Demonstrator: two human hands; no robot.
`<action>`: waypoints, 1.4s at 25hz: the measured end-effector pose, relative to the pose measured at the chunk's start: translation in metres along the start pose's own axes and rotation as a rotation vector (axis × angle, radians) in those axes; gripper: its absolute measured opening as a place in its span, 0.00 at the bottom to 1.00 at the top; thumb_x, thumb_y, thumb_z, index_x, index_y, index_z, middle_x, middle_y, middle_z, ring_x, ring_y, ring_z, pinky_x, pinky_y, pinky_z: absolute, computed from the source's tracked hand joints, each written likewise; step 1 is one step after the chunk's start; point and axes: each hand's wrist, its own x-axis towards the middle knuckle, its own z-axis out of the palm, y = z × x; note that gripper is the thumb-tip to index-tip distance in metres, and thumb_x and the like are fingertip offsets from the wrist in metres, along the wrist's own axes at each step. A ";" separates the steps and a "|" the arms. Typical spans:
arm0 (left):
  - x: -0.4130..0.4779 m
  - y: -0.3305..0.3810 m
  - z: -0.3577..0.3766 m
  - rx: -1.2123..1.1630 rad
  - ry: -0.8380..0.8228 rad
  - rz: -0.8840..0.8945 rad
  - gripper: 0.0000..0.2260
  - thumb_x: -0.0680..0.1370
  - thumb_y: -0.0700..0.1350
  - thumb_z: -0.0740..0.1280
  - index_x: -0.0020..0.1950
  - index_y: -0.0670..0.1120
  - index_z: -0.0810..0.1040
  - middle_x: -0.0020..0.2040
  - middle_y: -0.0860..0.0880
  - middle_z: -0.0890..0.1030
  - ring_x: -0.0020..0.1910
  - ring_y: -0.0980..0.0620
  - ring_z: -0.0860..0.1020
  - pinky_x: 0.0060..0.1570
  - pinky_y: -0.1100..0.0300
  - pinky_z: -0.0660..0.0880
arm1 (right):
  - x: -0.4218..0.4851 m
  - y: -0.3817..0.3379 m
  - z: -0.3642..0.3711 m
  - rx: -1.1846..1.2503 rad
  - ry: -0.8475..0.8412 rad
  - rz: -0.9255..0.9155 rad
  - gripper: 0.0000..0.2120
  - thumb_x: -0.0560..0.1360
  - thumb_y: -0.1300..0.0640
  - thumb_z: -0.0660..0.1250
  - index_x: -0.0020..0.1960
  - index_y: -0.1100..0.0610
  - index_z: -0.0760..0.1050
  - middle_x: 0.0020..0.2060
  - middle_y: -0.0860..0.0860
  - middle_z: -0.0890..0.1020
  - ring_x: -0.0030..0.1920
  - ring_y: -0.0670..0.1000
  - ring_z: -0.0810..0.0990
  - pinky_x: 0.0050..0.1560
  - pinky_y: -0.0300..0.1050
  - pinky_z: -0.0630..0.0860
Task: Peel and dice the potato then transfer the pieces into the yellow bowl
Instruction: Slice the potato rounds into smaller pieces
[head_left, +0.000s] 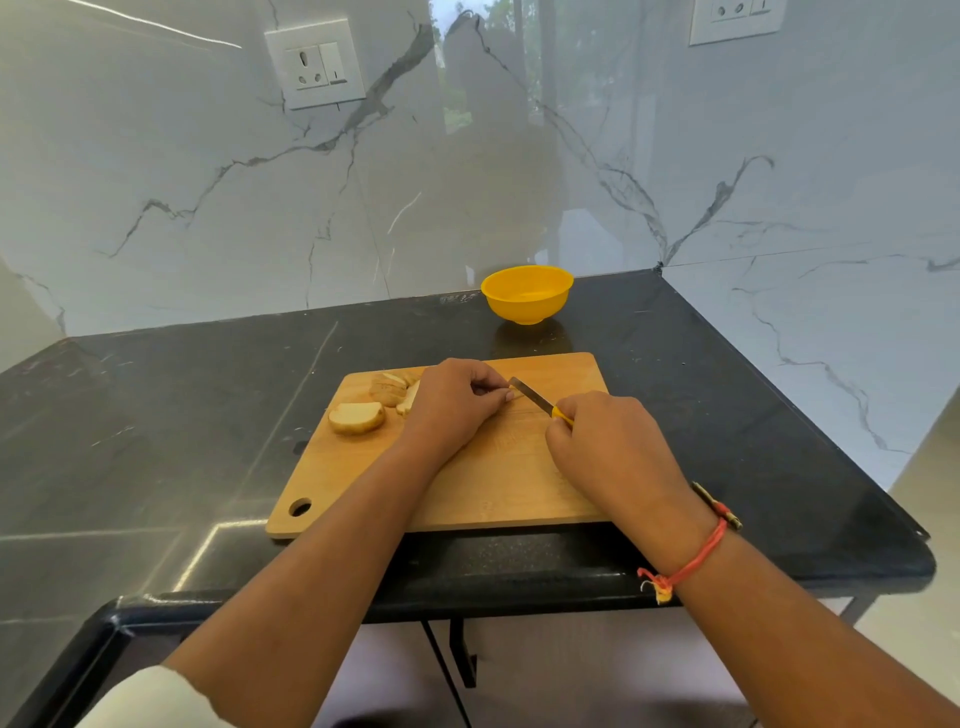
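A wooden cutting board (519, 483) lies on the black counter. My left hand (454, 402) is curled over a potato piece that it hides, fingertips next to the knife blade. My right hand (605, 447) grips the yellow handle of a small knife (532, 397), its blade angled up-left toward the left fingertips. A potato end piece (357, 417) and a few slices (389, 388) lie on the board left of my left hand. The yellow bowl (527, 293) stands beyond the board near the wall; I see nothing inside it.
The black counter (182, 441) meets marble walls at the back and right. Its front edge runs just below the board. Wall sockets (314, 65) sit high on the back wall.
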 end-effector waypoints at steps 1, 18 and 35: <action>-0.001 0.000 0.000 0.004 0.007 0.002 0.04 0.76 0.46 0.74 0.49 0.50 0.86 0.42 0.57 0.83 0.40 0.61 0.78 0.40 0.71 0.71 | 0.000 0.000 0.000 -0.001 -0.001 -0.001 0.12 0.81 0.52 0.59 0.54 0.52 0.82 0.35 0.48 0.78 0.36 0.48 0.79 0.42 0.43 0.81; -0.004 0.003 0.003 0.046 0.039 0.020 0.04 0.76 0.45 0.73 0.49 0.49 0.87 0.43 0.57 0.84 0.41 0.62 0.78 0.41 0.73 0.70 | 0.021 -0.017 0.011 -0.126 -0.107 0.016 0.11 0.81 0.55 0.60 0.57 0.55 0.80 0.39 0.52 0.78 0.38 0.51 0.77 0.37 0.44 0.76; -0.010 -0.003 -0.003 0.035 0.061 -0.005 0.07 0.75 0.47 0.74 0.52 0.50 0.86 0.45 0.54 0.84 0.43 0.59 0.79 0.45 0.66 0.77 | -0.011 -0.016 -0.012 -0.156 0.039 -0.097 0.16 0.83 0.52 0.57 0.67 0.50 0.76 0.38 0.46 0.75 0.36 0.46 0.75 0.41 0.39 0.74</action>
